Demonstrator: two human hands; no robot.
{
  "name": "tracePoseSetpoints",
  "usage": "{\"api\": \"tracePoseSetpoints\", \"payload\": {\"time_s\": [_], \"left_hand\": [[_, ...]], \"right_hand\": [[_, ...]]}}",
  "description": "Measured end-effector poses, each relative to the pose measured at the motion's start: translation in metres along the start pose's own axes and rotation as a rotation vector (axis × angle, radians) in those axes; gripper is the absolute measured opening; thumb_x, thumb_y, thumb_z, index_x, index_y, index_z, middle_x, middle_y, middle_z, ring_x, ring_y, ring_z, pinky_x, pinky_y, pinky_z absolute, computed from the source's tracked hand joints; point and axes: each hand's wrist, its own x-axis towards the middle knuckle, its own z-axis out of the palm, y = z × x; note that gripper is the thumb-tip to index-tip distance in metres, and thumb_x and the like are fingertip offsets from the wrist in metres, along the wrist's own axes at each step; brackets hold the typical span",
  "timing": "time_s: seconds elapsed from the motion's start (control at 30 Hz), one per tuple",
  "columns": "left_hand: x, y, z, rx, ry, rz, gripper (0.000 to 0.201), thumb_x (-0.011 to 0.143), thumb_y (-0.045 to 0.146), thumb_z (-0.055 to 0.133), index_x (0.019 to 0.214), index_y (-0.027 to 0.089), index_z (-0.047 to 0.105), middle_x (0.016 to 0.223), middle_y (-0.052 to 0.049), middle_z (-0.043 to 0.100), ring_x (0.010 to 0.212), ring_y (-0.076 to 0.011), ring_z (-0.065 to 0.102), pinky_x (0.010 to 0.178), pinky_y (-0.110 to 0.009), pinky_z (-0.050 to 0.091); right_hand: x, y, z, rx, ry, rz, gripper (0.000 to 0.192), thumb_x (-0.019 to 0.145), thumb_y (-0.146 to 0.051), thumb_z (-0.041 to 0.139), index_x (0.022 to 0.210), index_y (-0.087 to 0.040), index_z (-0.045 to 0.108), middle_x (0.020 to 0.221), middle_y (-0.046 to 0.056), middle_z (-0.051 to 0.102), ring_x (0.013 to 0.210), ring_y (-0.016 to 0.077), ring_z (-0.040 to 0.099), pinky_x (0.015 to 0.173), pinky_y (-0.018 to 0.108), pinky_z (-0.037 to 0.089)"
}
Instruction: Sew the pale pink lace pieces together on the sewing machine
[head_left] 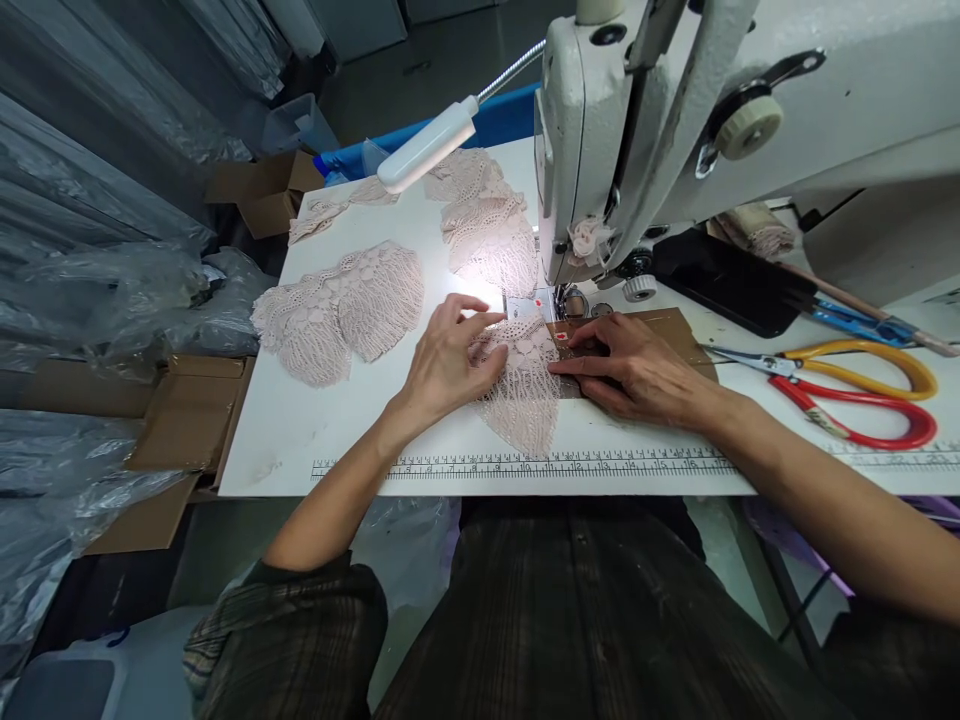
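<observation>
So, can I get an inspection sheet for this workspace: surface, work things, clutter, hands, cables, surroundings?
Surface: white table, ruler along the near edge.
Work things: lace by the machine; other pieces lie left and beyond.
Clutter: scissors, blue tool and black slab at right.
Hands: left hand on the lace, thumb and fingers apart; right hand at its right edge, over a brown sheet, grip unclear.
Cables: none certain.
Surroundings: boxes and plastic at left.
</observation>
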Motion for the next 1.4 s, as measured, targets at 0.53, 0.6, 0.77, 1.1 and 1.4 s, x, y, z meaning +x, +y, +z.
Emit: {"api": "tracePoseSetpoints", "payload": {"time_s": [0.53, 0.6, 0.77, 1.1, 1.4], "left_hand": [[-0.014, 0.042, 0.046, 0.424, -0.138, 0.244, 0.047, 0.107, 0.025, 0.039, 0.143, -0.003, 0.049, 0.151, -0.028, 0.049, 0.137, -0.0366, 0.051, 0.108, -0.05, 0.048], [-0.016, 0.044, 0.046, 0.436, -0.11, 0.227, 0.047, 0.106, 0.025, 0.04, 0.142, -0.003, 0.051, 0.15, -0.027, 0.051, 0.135, -0.0362, 0.053, 0.107, -0.048, 0.047], [-0.017, 0.042, 0.036, 0.389, -0.057, 0.22, 0.045, 0.105, 0.037, 0.046, 0.131, 0.004, 0.06, 0.136, -0.023, 0.063, 0.116, -0.0331, 0.061, 0.096, -0.045, 0.048], [0.025, -0.007, 0.031, 0.047, -0.007, 0.138, 0.016, 0.1, 0.029, 0.056, 0.089, 0.019, 0.061, 0.098, -0.006, 0.064, 0.087, -0.019, 0.057, 0.077, -0.033, 0.046], [0.009, -0.005, 0.033, 0.026, 0.016, 0.383, 0.024, 0.109, 0.035, 0.034, 0.098, 0.018, 0.048, 0.082, -0.004, 0.065, 0.064, -0.0137, 0.058, 0.057, -0.028, 0.043]], "right_hand": [[0.0, 0.0, -0.004, 0.01, -0.013, -0.005, 0.03, 0.097, -0.027, 0.054, 0.116, -0.03, 0.077, 0.116, 0.013, 0.064, 0.109, 0.0326, 0.058, 0.092, 0.054, 0.051], [0.0, -0.001, -0.005, 0.011, -0.014, 0.003, 0.03, 0.097, -0.026, 0.054, 0.116, -0.03, 0.077, 0.117, 0.014, 0.063, 0.109, 0.0335, 0.058, 0.092, 0.055, 0.051], [0.002, -0.002, -0.008, -0.001, -0.025, -0.009, 0.03, 0.097, -0.027, 0.055, 0.117, -0.028, 0.077, 0.117, 0.014, 0.061, 0.107, 0.0332, 0.057, 0.089, 0.055, 0.052], [0.003, -0.004, -0.001, 0.012, 0.006, -0.045, 0.032, 0.096, -0.025, 0.053, 0.114, -0.027, 0.078, 0.113, 0.012, 0.064, 0.106, 0.0293, 0.057, 0.092, 0.053, 0.05], [0.012, 0.0, -0.021, 0.492, -0.052, 0.328, 0.048, 0.089, -0.047, 0.066, 0.132, -0.025, 0.069, 0.12, 0.011, 0.07, 0.105, 0.0274, 0.069, 0.095, 0.049, 0.059]]}}
